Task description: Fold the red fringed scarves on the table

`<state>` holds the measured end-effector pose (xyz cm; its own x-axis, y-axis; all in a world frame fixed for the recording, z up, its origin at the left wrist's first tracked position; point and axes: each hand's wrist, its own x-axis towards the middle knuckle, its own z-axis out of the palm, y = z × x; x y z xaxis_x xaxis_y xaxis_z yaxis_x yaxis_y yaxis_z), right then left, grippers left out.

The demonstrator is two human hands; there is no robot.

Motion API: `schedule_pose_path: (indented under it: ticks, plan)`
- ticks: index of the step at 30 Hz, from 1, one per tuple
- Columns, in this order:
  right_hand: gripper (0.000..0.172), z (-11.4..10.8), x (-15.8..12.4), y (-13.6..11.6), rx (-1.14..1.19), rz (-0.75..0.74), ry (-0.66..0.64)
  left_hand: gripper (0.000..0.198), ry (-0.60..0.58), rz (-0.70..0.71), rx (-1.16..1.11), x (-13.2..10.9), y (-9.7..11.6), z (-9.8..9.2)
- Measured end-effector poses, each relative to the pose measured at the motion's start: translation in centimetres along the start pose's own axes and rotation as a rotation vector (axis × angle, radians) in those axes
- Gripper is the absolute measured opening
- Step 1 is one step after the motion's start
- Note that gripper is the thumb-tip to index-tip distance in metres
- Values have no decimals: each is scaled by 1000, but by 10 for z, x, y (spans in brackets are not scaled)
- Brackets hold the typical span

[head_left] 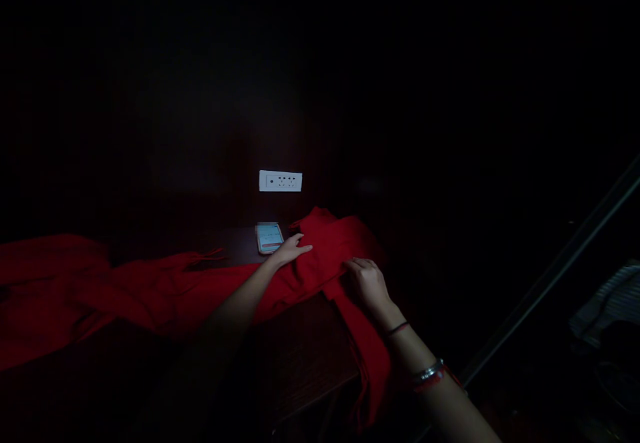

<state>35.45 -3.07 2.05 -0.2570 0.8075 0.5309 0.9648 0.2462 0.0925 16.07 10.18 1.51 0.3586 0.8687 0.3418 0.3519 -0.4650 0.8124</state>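
Observation:
A long red scarf, with loose strands showing at one edge, lies across a dark wooden table. Part of it is bunched up and one end hangs over the table's front edge. My left hand rests at the left side of the bunched part, thumb and fingers apart. On the right, my right hand has its fingers closed on the fabric near its right edge. A lit phone lies just behind my left hand.
A white socket panel is on the dark wall behind the table. More red cloth spreads to the left. At far right, a striped item shows dimly beyond a slanting pale edge. Most surroundings are too dark to make out.

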Motion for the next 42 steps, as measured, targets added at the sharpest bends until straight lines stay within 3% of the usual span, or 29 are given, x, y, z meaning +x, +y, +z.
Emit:
schedule_pose_path:
  ticks: [3,5,11,14,17,20,23,26,30,35,38,42]
  plan:
    - [28,-1,-4,9,85,84,99,32,69,4,-74,9,4,-6]
    - [30,0,-7,13,119,98,117,31,117,23,-6,10,5,-13]
    - [28,5,-13,6,141,-23,-195,22,114,102,401,0,-1,-12]
    - [31,5,-13,3,205,4,-182,16,180,25,362,3,-2,-10]
    - [36,5,-9,4,271,91,-87,23,153,-19,248,8,-2,-12]
    - [33,9,-3,9,271,244,-18,27,51,-2,200,5,-6,-16]
    - [28,15,-1,15,273,432,0,27,-72,32,197,-3,-13,-20]
    - [28,20,-5,21,312,544,-36,24,-47,20,162,-5,-18,-23]
    - [22,17,-12,20,177,430,-125,22,48,8,145,1,-14,-20]
    - [15,11,-12,14,11,239,-173,21,111,60,396,10,1,-7]
    - [18,11,-9,14,45,217,-115,13,102,2,519,13,8,-2]
    - [20,12,-7,16,272,220,77,11,110,-83,557,16,9,-2]
